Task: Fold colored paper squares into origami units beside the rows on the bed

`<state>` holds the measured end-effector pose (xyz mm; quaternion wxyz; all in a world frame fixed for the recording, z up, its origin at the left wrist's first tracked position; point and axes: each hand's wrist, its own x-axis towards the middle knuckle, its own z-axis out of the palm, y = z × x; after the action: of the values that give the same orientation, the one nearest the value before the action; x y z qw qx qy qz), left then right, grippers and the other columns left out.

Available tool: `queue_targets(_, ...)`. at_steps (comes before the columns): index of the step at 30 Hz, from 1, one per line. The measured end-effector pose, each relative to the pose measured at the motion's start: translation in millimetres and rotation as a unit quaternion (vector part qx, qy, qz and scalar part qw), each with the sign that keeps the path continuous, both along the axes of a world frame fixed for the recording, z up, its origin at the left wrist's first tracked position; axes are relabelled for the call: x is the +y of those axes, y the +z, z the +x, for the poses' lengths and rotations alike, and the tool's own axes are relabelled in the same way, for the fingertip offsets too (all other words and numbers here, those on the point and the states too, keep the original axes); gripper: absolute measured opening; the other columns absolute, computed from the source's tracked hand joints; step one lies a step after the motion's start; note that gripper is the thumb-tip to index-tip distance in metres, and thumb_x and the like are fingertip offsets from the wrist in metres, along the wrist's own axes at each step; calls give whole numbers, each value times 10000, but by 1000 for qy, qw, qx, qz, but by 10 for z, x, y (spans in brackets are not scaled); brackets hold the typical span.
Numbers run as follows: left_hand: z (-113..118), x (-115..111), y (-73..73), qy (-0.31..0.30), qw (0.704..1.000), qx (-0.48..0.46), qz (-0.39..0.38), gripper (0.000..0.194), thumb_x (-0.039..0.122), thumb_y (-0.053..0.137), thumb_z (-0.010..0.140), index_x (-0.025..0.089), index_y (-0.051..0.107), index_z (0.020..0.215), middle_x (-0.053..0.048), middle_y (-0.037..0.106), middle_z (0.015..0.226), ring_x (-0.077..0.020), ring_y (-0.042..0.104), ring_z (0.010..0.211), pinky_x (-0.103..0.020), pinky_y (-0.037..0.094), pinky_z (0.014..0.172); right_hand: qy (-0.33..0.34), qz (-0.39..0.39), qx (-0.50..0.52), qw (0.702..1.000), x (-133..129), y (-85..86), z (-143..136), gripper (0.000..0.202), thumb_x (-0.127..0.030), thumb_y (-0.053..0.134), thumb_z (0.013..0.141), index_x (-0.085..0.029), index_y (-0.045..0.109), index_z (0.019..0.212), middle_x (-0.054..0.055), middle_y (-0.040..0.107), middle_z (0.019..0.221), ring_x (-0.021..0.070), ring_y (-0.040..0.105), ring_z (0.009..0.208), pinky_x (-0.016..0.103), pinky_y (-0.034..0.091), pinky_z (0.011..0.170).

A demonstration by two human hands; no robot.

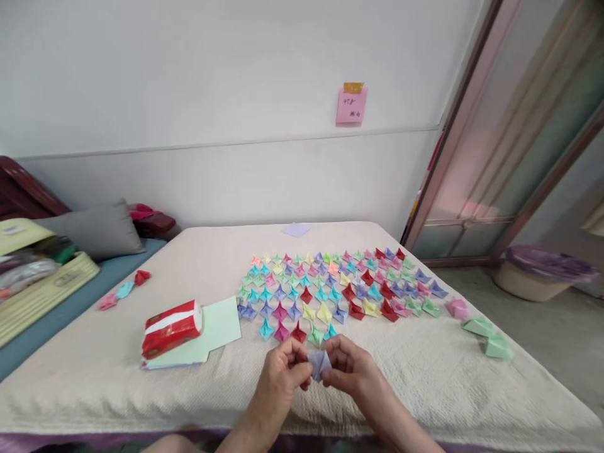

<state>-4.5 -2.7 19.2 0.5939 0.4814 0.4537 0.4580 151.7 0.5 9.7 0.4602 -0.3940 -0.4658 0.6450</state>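
A small folded lavender paper is held up between both hands near the front edge of the cloth-covered table. My left hand pinches its left side, thumb and fingers together. On its right side, my right hand grips it in the same way. Just beyond the hands stand rows of several small folded paper pieces in many colours, among them a dark red one and a light green one. The fingers cover the paper's side edges.
A red-and-white tissue pack lies on light green paper sheets at left. A lavender sheet is at the far edge. Green folded pieces lie at right, small pieces at far left. A basin stands on the floor.
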Motion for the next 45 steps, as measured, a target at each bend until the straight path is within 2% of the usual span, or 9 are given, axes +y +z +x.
queue_targets(5, 33, -22, 15, 5, 1000, -14, -16, 52, 143, 600, 670, 168, 557, 685, 19, 565, 559, -114, 492, 516, -231, 388, 511, -50, -2, 2, 999, 4, 8, -7, 47, -116, 654, 633, -158, 639, 649, -23, 607, 585, 121, 492, 577, 247, 361, 574)
queue_targets(10, 72, -43, 22, 5, 1000, -12, -12, 103, 222, 647, 692, 154, 573, 667, 4, 575, 556, -113, 488, 497, -230, 386, 489, -46, -5, 9, 999, -27, -53, -67, 54, -127, 664, 646, -161, 627, 627, -33, 564, 568, 123, 462, 574, 255, 342, 566)
queue_targets(14, 94, -39, -37, 30, 999, -18, 2, 85, 203, 639, 694, 152, 580, 659, 7, 574, 562, -108, 473, 499, -229, 374, 489, -61, -25, 51, 996, -46, -165, -147, 92, -184, 693, 695, -158, 616, 650, -31, 558, 579, 121, 467, 571, 259, 346, 577)
queue_targets(18, 125, -39, -93, 46, 999, -16, -3, 55, 193, 621, 713, 155, 594, 684, -2, 602, 563, -111, 480, 491, -227, 356, 482, -97, -42, 88, 991, -67, -253, -218, 160, -242, 744, 670, -161, 609, 644, -39, 532, 560, 122, 460, 555, 259, 354, 566)
queue_targets(25, 181, -70, -177, 78, 996, -39, -20, 60, 131, 598, 690, 163, 574, 645, 17, 593, 533, -99, 467, 475, -215, 339, 483, -155, -50, 84, 983, -91, -277, -249, 181, -147, 723, 617, -178, 565, 532, -60, 496, 484, 109, 422, 505, 251, 340, 542)
queue_targets(30, 134, -73, -196, 75, 994, -78, -25, 63, 110, 576, 710, 154, 609, 680, 23, 581, 530, -93, 471, 479, -212, 335, 495, -143, -27, 59, 988, -95, -163, -210, 133, -147, 723, 603, -175, 609, 539, -45, 528, 487, 108, 413, 502, 243, 317, 520)
queue_targets(34, 101, -75, -127, 61, 996, -64, 5, 45, 123, 610, 708, 154, 635, 688, 15, 589, 563, -104, 489, 510, -225, 364, 520, -129, -1, 52, 990, -110, -82, -167, 75, -176, 738, 615, -178, 664, 600, -25, 570, 548, 130, 466, 556, 250, 353, 552)
queue_targets(38, 93, -71, -78, 40, 997, -58, 14, 53, 106, 640, 673, 156, 628, 657, 18, 579, 583, -104, 481, 522, -223, 360, 517, -113, 6, 29, 993, -116, -64, -139, 47, -176, 743, 627, -184, 703, 604, -27, 578, 512, 123, 467, 532, 246, 351, 543)
queue_targets(45, 76, -62, -131, 52, 988, -130, -71, 128, 44, 607, 607, 163, 562, 596, 54, 491, 516, -76, 395, 463, -209, 283, 477, -104, 6, 26, 994, -99, -132, -181, 49, -162, 757, 585, -198, 724, 591, -29, 594, 497, 123, 485, 514, 247, 368, 533)
